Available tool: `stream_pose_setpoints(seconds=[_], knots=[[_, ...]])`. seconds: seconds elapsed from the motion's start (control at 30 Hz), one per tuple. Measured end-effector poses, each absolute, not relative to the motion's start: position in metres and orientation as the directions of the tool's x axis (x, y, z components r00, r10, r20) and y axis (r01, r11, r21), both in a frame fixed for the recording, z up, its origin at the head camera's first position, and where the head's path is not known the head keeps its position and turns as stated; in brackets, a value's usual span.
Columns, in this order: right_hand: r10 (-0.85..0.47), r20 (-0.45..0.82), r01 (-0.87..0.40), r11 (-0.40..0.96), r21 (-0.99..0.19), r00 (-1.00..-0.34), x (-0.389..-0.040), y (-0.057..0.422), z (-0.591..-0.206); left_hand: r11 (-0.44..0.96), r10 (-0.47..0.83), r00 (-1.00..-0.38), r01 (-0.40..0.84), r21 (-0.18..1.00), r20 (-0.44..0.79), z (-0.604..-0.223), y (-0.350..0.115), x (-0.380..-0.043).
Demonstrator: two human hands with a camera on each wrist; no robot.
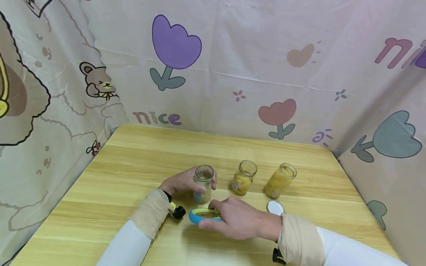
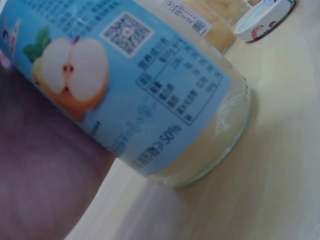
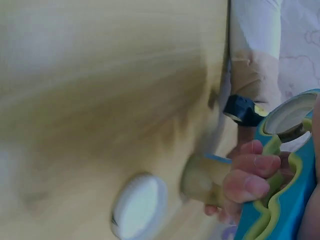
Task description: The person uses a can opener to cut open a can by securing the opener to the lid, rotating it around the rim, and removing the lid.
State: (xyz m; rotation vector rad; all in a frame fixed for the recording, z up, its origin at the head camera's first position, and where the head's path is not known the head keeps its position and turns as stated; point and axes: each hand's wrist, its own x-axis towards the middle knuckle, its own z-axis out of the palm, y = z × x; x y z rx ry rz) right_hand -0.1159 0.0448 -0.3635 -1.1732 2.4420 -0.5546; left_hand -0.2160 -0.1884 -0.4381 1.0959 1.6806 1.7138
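My left hand (image 1: 181, 181) grips an uncapped glass jar (image 1: 202, 194) that stands upright, its thumb across the front. The left wrist view shows the jar's blue label (image 2: 150, 95) with a halved fruit printed on it, and pale contents near its base. Just in front of that jar, my right hand (image 1: 237, 220) holds a blue and green jar opener (image 1: 194, 218), fingers curled round its handles. A round metal lid (image 3: 292, 116) sits in the opener's ring in the right wrist view.
Two uncapped jars of yellow fruit pieces, a shorter jar (image 1: 242, 183) and a taller jar (image 1: 279, 184), stand to the right. A loose white lid (image 1: 275, 207) lies on the wooden table (image 1: 133, 159) near the right wrist. Printed cloth (image 1: 226, 55) hangs behind.
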Motion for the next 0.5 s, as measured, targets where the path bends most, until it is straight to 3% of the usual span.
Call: stream_pose_setpoints(seconds=[0.33,0.5], knots=[[-0.697,-0.321,-0.375,0.649,-0.662,-0.641,-0.124,0.039,-0.379,-0.126,0.809,-0.554,0.159,0.979,0.194,-0.439,-0.187,-0.218],[-0.658,-0.454,-0.124,0.638,-0.76,-0.601,-0.127,0.038,-0.385,-0.139,0.811,-0.548,0.157,0.978,0.204,-0.439,-0.188,-0.217]])
